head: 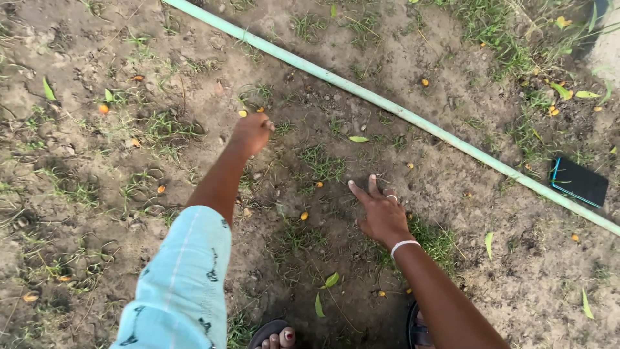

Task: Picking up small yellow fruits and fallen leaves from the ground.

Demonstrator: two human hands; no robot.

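Here, near the frame's centre, small orange fruits (304, 216) are scattered on bare soil, the left hand (250, 134) is curled shut on something unseen, the right hand (381, 212) is spread flat, and the fruits, judged light and squashable, are best pinched gently at the sides.

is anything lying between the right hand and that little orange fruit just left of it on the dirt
Nothing visible does. Between the right hand and the small orange fruit lie only bare soil and thin grass. The left hand is farther up, off that line.
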